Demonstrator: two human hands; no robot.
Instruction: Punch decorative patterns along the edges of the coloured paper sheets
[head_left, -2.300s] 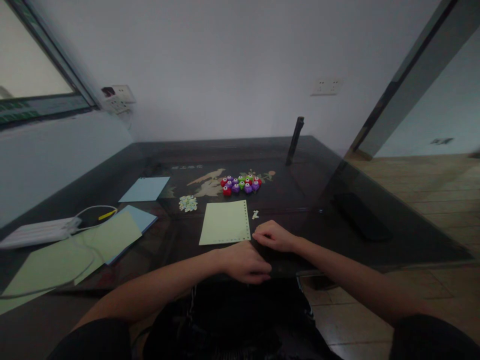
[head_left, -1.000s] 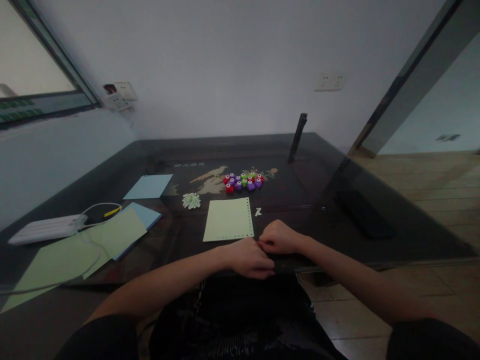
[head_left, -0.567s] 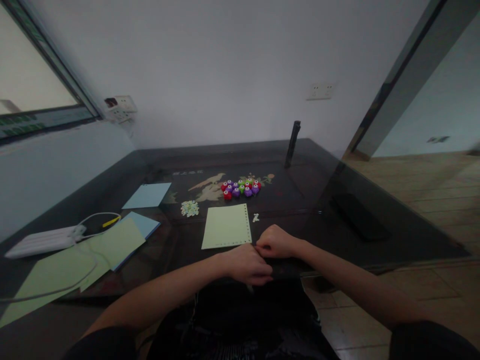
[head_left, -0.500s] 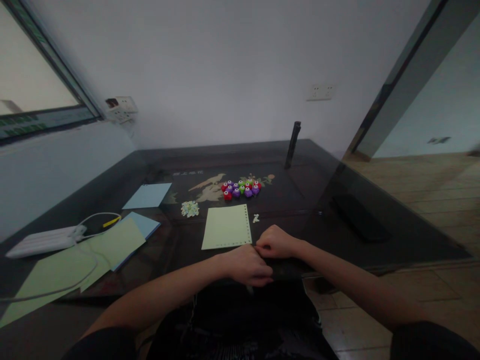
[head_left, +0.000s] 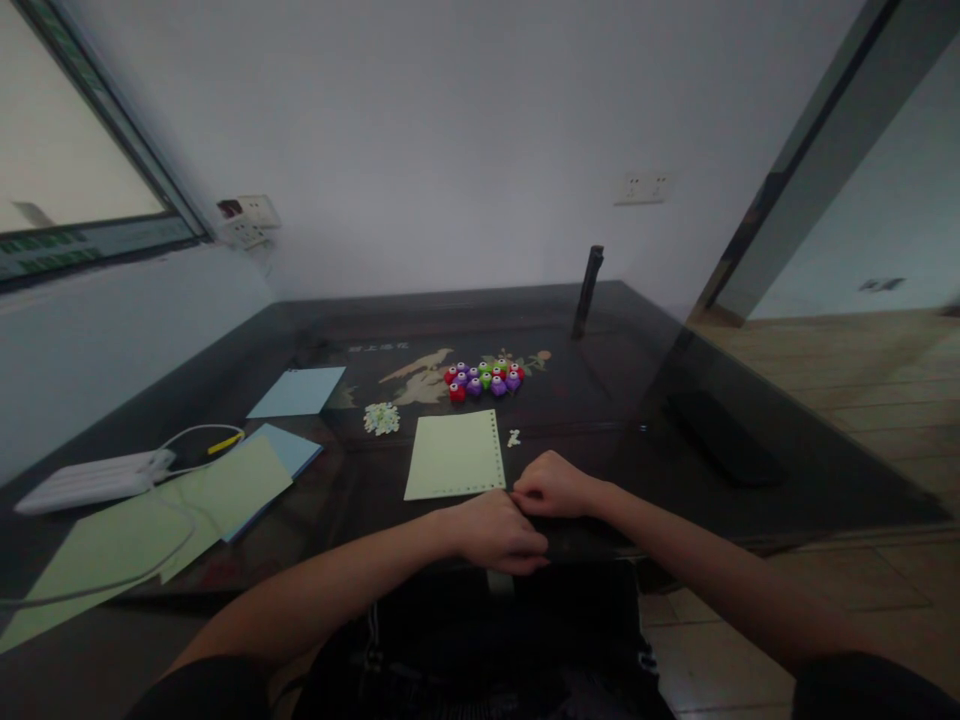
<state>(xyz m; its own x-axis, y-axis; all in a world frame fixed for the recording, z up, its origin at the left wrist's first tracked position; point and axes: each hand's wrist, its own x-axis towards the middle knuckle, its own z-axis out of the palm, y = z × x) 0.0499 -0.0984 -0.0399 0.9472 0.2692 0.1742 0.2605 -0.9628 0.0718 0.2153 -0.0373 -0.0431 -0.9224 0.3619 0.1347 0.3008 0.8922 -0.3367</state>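
Both hands are resting at the near edge of the dark glass worktop (head_left: pixel 675 470), just off the near right corner of the pale green sheet (head_left: pixel 454 467), which serves as the landmark here. The left hand (head_left: pixel 495 532) is lying knuckles up just nearer the camera than that corner, its fingers curled together; a small pale strip (head_left: pixel 499 583) is showing below the fingers, and whether they are clamped on it cannot be told. The right hand (head_left: pixel 553 485) is sitting just right of the same corner, fingers bunched together and touching the left hand; what, if anything, they are pinching is hidden.

The pale green sheet is lying flat in the middle of the worktop, with a row of small punched holes running along its right and near edges. Just right of its far right corner a tiny white scrap (head_left: pixel 513 437) is lying. Beyond its far edge a cluster of red, purple and green punches (head_left: pixel 483 378) is sitting close together. Off its far left corner a small heap of pale paper bits (head_left: pixel 382 418) is lying. Well to the left of the sheet, blue sheets (head_left: pixel 298 390) and larger green sheets (head_left: pixel 150 520) are overlapping, with a white power strip (head_left: pixel 90 480) and its cable beside them. Far beyond the sheet a dark upright post (head_left: pixel 587 291) is standing.
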